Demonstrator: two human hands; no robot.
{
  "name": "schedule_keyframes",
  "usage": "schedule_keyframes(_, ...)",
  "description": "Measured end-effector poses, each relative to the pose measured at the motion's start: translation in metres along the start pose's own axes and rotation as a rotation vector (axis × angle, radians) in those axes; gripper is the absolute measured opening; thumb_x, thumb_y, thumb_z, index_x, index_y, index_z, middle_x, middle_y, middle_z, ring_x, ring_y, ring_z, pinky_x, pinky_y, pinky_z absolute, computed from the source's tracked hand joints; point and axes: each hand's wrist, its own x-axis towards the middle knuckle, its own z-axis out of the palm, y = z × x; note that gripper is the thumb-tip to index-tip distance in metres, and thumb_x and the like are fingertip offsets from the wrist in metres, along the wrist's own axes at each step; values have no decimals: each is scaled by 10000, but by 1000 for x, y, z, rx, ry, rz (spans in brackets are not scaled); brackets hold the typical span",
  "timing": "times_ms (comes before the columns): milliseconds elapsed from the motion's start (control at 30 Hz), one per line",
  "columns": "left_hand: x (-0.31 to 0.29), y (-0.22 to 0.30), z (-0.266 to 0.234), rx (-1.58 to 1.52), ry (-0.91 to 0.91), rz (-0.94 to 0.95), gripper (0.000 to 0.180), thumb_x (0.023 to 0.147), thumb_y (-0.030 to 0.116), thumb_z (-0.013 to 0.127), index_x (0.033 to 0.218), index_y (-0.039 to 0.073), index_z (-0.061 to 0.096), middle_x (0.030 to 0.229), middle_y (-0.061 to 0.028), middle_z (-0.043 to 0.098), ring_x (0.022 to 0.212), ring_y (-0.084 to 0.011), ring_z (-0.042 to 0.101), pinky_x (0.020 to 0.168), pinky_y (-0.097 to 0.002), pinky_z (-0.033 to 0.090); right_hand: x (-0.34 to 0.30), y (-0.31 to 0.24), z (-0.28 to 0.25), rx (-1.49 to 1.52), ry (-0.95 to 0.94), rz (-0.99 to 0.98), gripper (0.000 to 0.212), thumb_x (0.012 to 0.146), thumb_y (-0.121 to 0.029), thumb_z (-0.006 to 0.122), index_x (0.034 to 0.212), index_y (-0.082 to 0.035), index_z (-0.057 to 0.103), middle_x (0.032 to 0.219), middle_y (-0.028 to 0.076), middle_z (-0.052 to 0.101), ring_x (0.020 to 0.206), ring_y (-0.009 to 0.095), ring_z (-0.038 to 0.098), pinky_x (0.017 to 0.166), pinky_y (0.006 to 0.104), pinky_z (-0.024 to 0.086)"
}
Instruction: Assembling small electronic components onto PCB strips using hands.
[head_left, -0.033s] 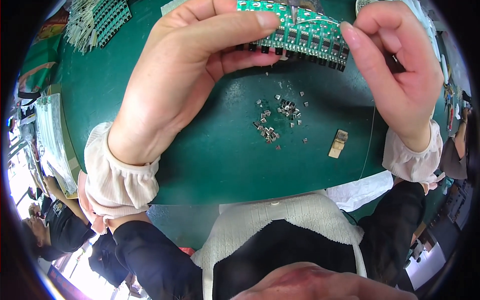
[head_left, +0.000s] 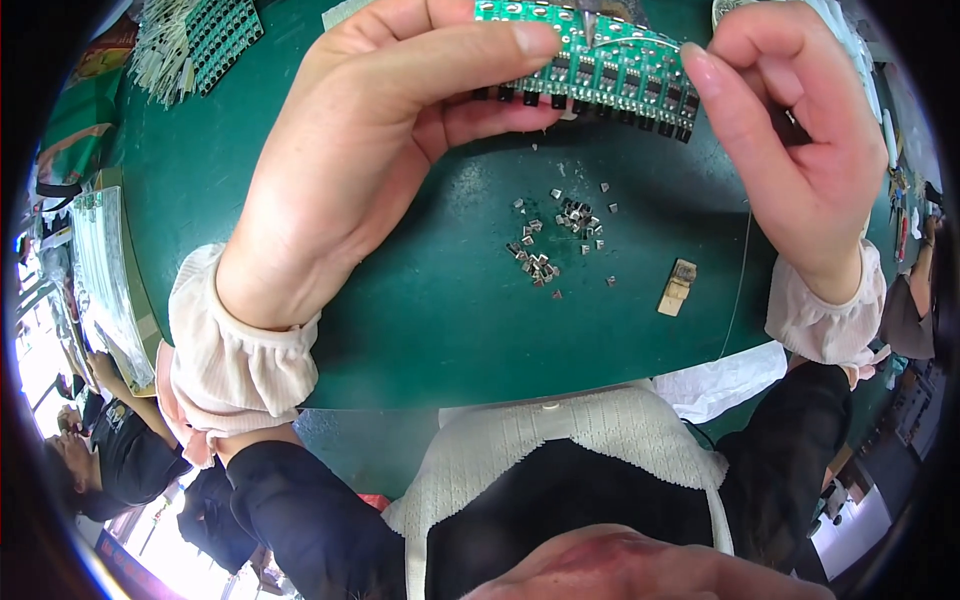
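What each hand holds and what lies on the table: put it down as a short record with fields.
Left hand: gripping green circuit board, thumb on top
Right hand: pinching thin wire that reaches over the board
Metal tip: at the wire's far end; contact unclear
Green table: scattered small metal pieces; tan block to their right; another green board, upper left

Two pale, gathered cuffs [head_left: 258,370] are worn. Black cloth [head_left: 575,490] is bordered by a cream knit [head_left: 480,445] with narrow straps [head_left: 415,570]. Dark trousers [head_left: 310,520] are also worn.
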Motion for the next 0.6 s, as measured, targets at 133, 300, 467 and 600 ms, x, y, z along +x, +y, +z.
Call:
schedule_keyframes(133, 4, -6, -13, 93, -113, 129, 78, 972, 82, 661, 901, 59, 636, 965, -65, 713, 868, -136, 705, 815, -310, 629, 3, -3, 3, -56, -2, 19, 76, 833, -12, 694, 826, 22, 627, 655, 117, 617, 559, 227, 598, 529, 339, 427)
schedule_keyframes(300, 8, -14, -19, 201, -227, 167, 79, 967, 106, 674, 903, 82, 633, 960, -16, 705, 875, -99, 692, 833, -315, 620, -23, 63, -18, -170, 17, 82, 75, 827, -21, 690, 822, 25, 631, 669, 132, 629, 582, 251, 618, 547, 353, 447)
schedule_keyframes(467, -3, -26, -11, 267, -245, 159, 86, 950, 52, 685, 899, 72, 618, 940, -18, 701, 856, -101, 685, 811, -290, 587, -15, 79, -18, -306, 43, 138, 77, 822, -31, 685, 818, 29, 635, 683, 148, 641, 605, 274, 638, 566, 367, 468)
schedule_keyframes(600, -13, -38, -5, 433, -200, 187, 132, 902, -49, 703, 898, 44, 609, 961, -41, 696, 844, -91, 660, 784, -235, 528, -22, 71, -25, -364, -16, 117, 115, 781, -87, 654, 813, 23, 658, 779, 194, 676, 781, 382, 669, 721, 435, 520)
